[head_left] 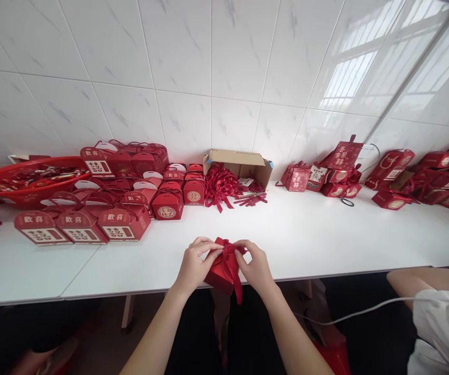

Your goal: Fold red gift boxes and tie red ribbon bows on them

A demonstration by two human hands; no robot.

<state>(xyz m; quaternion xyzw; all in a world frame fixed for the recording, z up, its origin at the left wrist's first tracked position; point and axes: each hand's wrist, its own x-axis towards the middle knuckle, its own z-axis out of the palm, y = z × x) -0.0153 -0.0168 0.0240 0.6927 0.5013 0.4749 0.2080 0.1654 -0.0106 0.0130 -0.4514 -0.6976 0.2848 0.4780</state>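
A small red gift box [217,274] sits at the front edge of the white table, directly before me. Over its top lies a red ribbon [230,263] in a bow, with a tail hanging down past the box's front. My left hand [200,260] pinches the ribbon's left side between thumb and fingers. From the right, my right hand [254,263] pinches the other side of the bow. Both hands meet near the top of the box, and the fingertips partly cover the knot.
Rows of red gift boxes [125,226] stand at left, beside a red basin [17,195] of small packets. A cardboard carton [240,156] spills red ribbons [221,185]. More red boxes [341,188] line the wall at right. A co-worker's arm [423,281] and a white cable [357,315] show lower right.
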